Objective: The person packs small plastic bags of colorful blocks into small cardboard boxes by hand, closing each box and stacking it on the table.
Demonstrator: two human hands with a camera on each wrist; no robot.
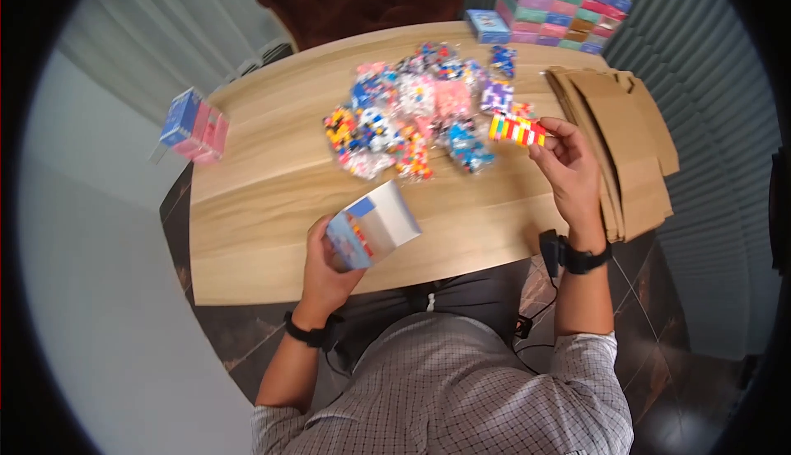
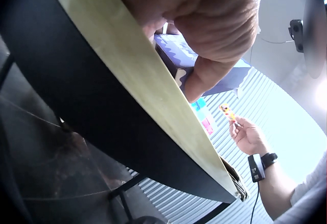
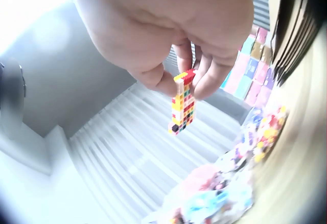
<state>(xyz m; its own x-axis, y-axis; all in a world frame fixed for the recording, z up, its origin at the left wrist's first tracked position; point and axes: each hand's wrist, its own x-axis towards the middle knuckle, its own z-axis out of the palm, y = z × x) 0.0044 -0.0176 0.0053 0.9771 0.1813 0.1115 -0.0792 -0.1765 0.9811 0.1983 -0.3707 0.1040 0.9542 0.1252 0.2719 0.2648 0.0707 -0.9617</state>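
Observation:
My left hand (image 1: 325, 278) grips a small open cardboard box (image 1: 350, 245) near the table's front edge. Its white flap is raised and its front carries a blue printed picture. In the left wrist view the thumb presses on the purple-blue side of the box (image 2: 217, 76). Over the right part of the table, my right hand (image 1: 573, 171) pinches one end of a block of joined toy bricks (image 1: 515, 128), red, yellow, white and green. Thumb and fingertips hold its red end in the right wrist view, and the rest of the brick block (image 3: 183, 106) sticks out beyond them.
Clear bags of loose colourful bricks (image 1: 416, 97) cover the table's middle. Stacked small boxes (image 1: 560, 10) stand at the back right, with a single blue box (image 1: 488, 27) beside them. Flattened brown cardboard (image 1: 626, 142) lies at the right edge. Two boxes (image 1: 194, 128) stand at the left.

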